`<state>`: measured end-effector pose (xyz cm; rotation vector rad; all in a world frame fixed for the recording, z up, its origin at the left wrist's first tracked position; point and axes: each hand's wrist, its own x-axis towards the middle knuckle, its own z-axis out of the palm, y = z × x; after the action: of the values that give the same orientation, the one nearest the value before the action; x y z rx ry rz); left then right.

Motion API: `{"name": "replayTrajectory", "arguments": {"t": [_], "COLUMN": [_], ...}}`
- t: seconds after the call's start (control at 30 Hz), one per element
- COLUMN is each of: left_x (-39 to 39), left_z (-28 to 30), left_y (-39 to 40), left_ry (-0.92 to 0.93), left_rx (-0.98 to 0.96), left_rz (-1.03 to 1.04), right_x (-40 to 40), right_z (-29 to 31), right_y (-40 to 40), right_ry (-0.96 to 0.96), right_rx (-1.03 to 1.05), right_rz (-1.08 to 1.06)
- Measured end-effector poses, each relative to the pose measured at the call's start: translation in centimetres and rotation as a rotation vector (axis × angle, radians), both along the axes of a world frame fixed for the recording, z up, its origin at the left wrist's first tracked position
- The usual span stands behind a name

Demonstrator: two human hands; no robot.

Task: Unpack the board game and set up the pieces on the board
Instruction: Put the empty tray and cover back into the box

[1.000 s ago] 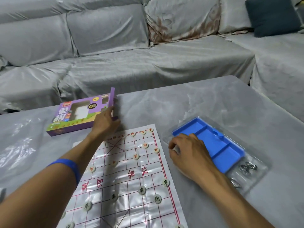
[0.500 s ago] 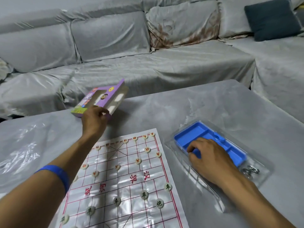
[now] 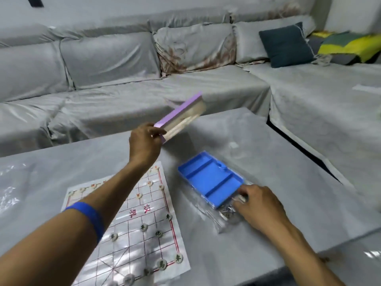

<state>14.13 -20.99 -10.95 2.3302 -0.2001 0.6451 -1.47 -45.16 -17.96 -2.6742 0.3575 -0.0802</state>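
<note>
Above table, left hand point(image 3: 145, 141) grips purple box point(image 3: 179, 118) (tilted); rt hand point(image 3: 258, 205) pinches clear packaging point(image 3: 218, 221).

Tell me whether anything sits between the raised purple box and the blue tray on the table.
Nothing visible does. The left hand holds the purple cardboard box in the air, up and left of the blue plastic compartment tray; only bare grey table lies between. The right hand is at the tray's near end.
</note>
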Motion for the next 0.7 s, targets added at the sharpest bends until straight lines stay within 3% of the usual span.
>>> {"name": "replayTrajectory", "arguments": {"t": [0.3,0.5,0.7], "left_x": [-2.0,-1.6,-3.4], "left_z": [-1.9,-3.9,-4.7], "left_y": [-2.6,-2.3,-3.5], "left_ry": [0.044,0.125,0.173], "left_rx": [-0.077,-0.101,-0.065], "left_rz": [-0.054,-0.147,-0.217], "right_x": [2.2,2.6,-3.0], "right_z": [-1.4,-0.3,3.5], "right_y": [0.8,-1.8,-7.6], "right_ry": [-0.012,-0.065,-0.04], "right_rx": [-0.134,-0.075,-0.007], "right_rz": [-0.034,0.007,0.039]}}
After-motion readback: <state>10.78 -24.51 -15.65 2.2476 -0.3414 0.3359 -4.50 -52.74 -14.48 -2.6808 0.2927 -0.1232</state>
